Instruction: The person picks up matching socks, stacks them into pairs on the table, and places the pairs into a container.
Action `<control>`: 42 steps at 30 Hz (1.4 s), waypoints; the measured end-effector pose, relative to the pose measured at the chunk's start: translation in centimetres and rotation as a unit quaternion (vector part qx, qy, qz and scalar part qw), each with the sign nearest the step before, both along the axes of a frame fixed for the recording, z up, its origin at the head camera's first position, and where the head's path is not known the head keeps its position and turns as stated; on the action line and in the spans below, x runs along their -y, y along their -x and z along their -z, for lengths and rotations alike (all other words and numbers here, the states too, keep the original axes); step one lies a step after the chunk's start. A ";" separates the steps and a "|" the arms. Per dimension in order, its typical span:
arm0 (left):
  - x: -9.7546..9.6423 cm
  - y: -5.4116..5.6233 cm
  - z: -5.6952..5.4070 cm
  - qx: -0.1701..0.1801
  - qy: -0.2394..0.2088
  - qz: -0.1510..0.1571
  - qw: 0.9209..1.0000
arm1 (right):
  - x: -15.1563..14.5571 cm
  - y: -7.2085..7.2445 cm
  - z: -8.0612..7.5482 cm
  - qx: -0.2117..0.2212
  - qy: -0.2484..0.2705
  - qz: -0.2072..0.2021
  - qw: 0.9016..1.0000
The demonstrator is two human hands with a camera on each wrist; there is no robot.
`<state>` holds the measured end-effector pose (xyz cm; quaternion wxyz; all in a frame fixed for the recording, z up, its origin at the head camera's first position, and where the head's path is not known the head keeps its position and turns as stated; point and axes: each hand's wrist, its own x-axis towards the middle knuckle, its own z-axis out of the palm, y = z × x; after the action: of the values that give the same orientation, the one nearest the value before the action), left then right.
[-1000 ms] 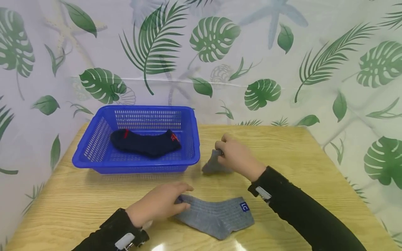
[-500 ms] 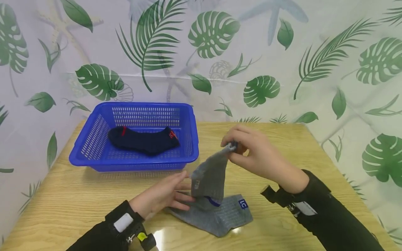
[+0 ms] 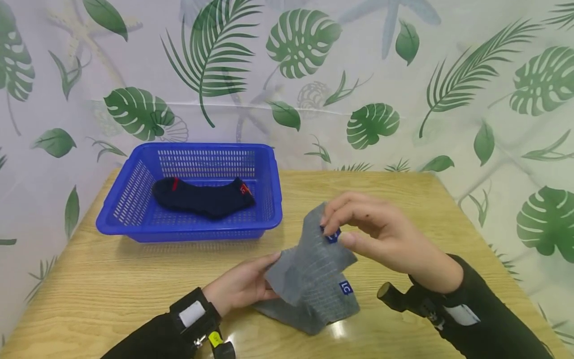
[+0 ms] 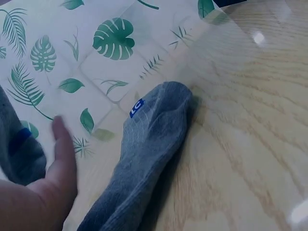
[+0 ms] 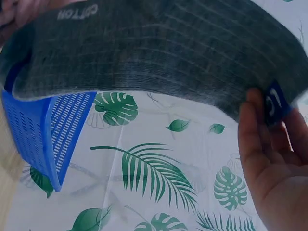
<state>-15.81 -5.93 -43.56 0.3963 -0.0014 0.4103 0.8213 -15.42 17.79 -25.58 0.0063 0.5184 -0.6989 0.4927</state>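
Note:
A grey sock is stretched between my two hands, above the table. My left hand holds its left end, with the thumb in front and the fingers behind. At the other end, beside the blue LC tag, the curled fingers of my right hand hold the fabric. White COTTON lettering shows on this raised sock in the right wrist view. Below it a second grey sock lies flat on the table, partly covered in the head view; its own LC tag faces up. The left wrist view shows this lying sock beside my left thumb.
A blue plastic basket stands at the back left of the wooden table. Inside it lies a dark navy sock with red marks. A leaf-patterned cloth hangs behind and around the table.
My right hand has lifted a grey sock from beside the basket and brought it over the lying one. My left hand has left the lying sock and taken the raised sock's end.

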 end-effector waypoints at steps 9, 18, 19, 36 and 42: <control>2.1 0.2 0.4 -0.055 0.086 -0.152 0.983 | -2.5 -0.2 2.6 0.079 0.014 0.123 0.989; 4.6 -0.2 0.7 -0.210 0.349 -0.179 0.896 | -5.9 0.3 10.4 0.294 -0.174 0.273 0.899; 4.6 -0.2 0.9 -0.228 0.368 -0.173 0.885 | -6.1 0.3 11.3 0.298 -0.186 0.273 0.896; 4.5 -0.7 1.3 -0.368 0.489 -0.103 0.784 | -5.7 -0.5 16.7 0.149 -0.306 0.297 0.892; 4.0 -1.5 0.7 -0.538 0.567 -0.050 0.623 | -4.8 -1.7 16.2 -0.009 -0.416 0.274 0.867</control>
<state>-14.28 -9.90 -44.30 -0.0159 0.1956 0.9337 0.2994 -13.69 22.60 -41.83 -0.0689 0.2650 -0.9530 0.1301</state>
